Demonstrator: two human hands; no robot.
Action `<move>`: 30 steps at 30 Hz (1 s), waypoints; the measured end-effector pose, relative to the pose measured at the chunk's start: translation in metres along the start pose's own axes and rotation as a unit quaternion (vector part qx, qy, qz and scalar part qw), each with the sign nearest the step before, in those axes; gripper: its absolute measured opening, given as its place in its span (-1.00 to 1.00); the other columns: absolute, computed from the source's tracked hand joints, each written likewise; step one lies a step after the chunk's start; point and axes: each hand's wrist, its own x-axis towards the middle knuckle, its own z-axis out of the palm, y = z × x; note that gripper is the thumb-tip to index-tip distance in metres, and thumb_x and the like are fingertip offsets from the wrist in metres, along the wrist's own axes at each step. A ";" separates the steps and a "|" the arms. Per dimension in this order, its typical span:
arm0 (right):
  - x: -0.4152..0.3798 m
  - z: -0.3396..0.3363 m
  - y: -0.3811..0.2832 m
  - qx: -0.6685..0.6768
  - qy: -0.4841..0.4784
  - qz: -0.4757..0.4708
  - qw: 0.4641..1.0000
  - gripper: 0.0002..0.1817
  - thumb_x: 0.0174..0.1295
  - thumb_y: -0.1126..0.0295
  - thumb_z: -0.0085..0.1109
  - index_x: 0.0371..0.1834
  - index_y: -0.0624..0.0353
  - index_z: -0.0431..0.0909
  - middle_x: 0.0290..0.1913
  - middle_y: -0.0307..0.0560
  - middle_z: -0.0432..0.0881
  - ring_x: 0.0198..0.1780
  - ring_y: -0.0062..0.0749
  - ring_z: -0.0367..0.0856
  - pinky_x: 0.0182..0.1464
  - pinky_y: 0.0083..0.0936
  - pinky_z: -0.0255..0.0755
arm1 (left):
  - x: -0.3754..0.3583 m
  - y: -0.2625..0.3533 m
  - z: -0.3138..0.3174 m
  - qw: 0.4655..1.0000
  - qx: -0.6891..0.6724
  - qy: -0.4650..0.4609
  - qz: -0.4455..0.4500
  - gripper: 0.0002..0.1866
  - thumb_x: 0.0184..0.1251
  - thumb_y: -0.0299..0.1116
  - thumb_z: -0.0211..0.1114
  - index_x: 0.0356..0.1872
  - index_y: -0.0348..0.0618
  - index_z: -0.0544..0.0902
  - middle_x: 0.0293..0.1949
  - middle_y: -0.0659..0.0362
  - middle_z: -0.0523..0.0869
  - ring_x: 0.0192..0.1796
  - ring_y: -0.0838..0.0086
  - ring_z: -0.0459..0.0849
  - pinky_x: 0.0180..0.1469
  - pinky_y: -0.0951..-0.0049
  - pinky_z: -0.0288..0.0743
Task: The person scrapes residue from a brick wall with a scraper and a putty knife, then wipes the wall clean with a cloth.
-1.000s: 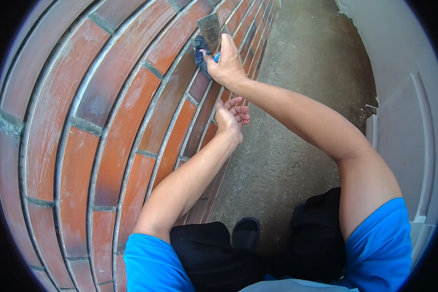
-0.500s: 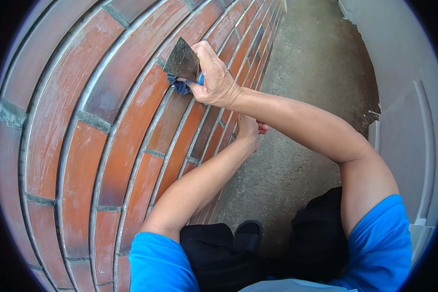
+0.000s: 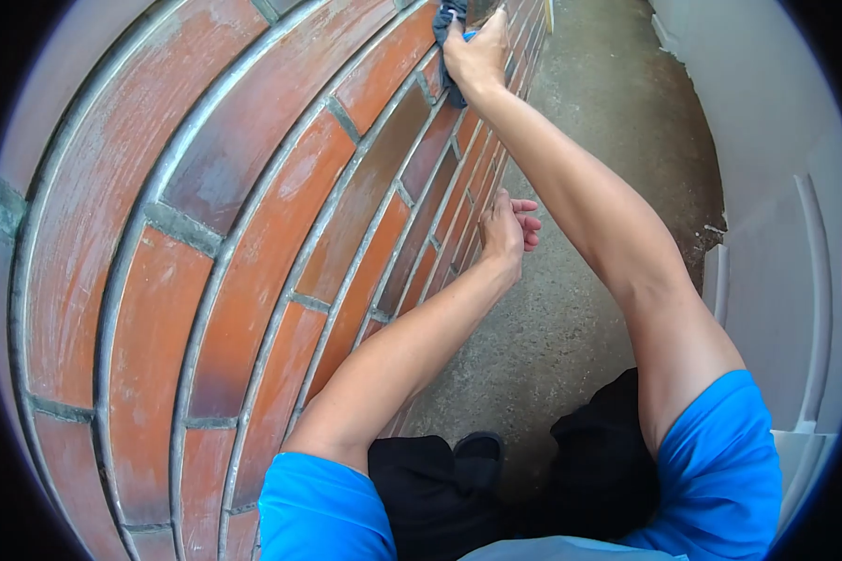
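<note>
My right hand point(image 3: 480, 58) is closed on a scraper, of which a bit of the blade and the blue handle point(image 3: 470, 35) show, together with a dark cloth point(image 3: 449, 47). The cloth lies against the brick wall point(image 3: 281, 206) near the top of the view. Lower down, my left hand point(image 3: 509, 225) is held close beside the wall, its fingers apart and slightly curled, with nothing in it. Red and brown bricks with grey joints make up the wall, and some bear whitish smears.
A concrete floor point(image 3: 580, 140) runs between the brick wall and a pale wall point(image 3: 767, 112) on the right. Below are my dark trousers and a dark shoe point(image 3: 479, 447). White trim point(image 3: 814, 299) stands out from the pale wall.
My right hand has moved up and farther along the wall with the scraper and cloth. My left hand has shifted slightly up and right, and its fingers show more.
</note>
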 end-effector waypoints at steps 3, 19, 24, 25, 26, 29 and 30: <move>-0.033 -0.033 -0.064 0.072 -0.125 -0.100 0.984 -0.64 0.19 0.41 0.31 -0.10 0.29 0.33 -0.13 0.17 0.44 -0.03 0.10 0.50 0.02 -0.14 0.39 | 0.006 -0.003 -0.002 1.000 0.022 -0.008 -0.020 -0.48 0.64 0.01 -0.23 -0.08 -0.22 0.57 -0.46 0.16 0.65 -0.48 0.48 0.60 -0.38 0.42 0.50; 0.016 -0.019 0.005 -0.052 -0.091 0.122 0.987 -0.54 0.21 0.29 0.35 -0.01 0.30 0.34 -0.02 0.21 0.52 0.10 0.18 0.54 0.14 -0.08 0.41 | 0.004 -0.008 -0.004 0.999 0.046 0.008 -0.005 -0.45 0.64 0.02 -0.30 -0.24 -0.19 0.56 -0.54 0.21 0.60 -0.59 0.53 0.51 -0.51 0.48 0.43; -0.032 -0.033 -0.049 0.101 -0.122 -0.278 0.947 -0.52 0.16 0.36 0.41 0.00 0.30 0.34 -0.10 0.21 0.41 -0.04 0.18 0.51 0.02 -0.16 0.42 | 0.016 -0.009 -0.016 0.999 0.043 0.021 -0.010 -0.43 0.65 0.01 -0.31 -0.19 -0.22 0.59 -0.54 0.20 0.61 -0.59 0.53 0.51 -0.50 0.47 0.43; -0.024 -0.030 -0.042 0.114 -0.140 -0.262 0.948 -0.53 0.15 0.39 0.41 0.00 0.30 0.35 -0.13 0.20 0.40 -0.08 0.18 0.50 -0.01 -0.16 0.41 | 0.021 -0.010 -0.016 0.999 0.043 0.019 -0.007 -0.43 0.65 0.01 -0.30 -0.18 -0.22 0.58 -0.54 0.20 0.61 -0.59 0.53 0.51 -0.50 0.48 0.43; -0.013 -0.024 -0.035 0.093 -0.126 -0.213 0.964 -0.57 0.17 0.37 0.39 -0.05 0.29 0.35 -0.15 0.20 0.41 -0.08 0.18 0.50 -0.04 -0.14 0.39 | 0.026 -0.010 -0.015 0.999 0.043 0.017 -0.002 -0.44 0.65 0.01 -0.30 -0.18 -0.22 0.58 -0.54 0.20 0.61 -0.60 0.53 0.51 -0.51 0.48 0.42; 0.036 0.008 0.005 -0.020 -0.026 -0.042 0.999 -0.56 0.26 0.23 0.32 -0.08 0.31 0.33 -0.05 0.27 0.51 0.04 0.27 0.52 0.08 0.00 0.39 | 0.032 -0.010 -0.003 0.999 0.027 0.030 0.014 -0.44 0.61 0.00 -0.21 -0.23 -0.25 0.65 -0.55 0.17 0.62 -0.64 0.53 0.49 -0.57 0.48 0.39; 0.047 0.018 0.020 -0.052 -0.027 0.069 0.996 -0.53 0.28 0.19 0.29 -0.03 0.33 0.33 0.06 0.33 0.51 0.16 0.28 0.51 0.17 0.01 0.40 | 0.031 -0.009 0.000 0.999 0.034 0.028 0.011 -0.45 0.61 -0.01 -0.20 -0.23 -0.25 0.65 -0.55 0.17 0.61 -0.64 0.53 0.49 -0.57 0.48 0.39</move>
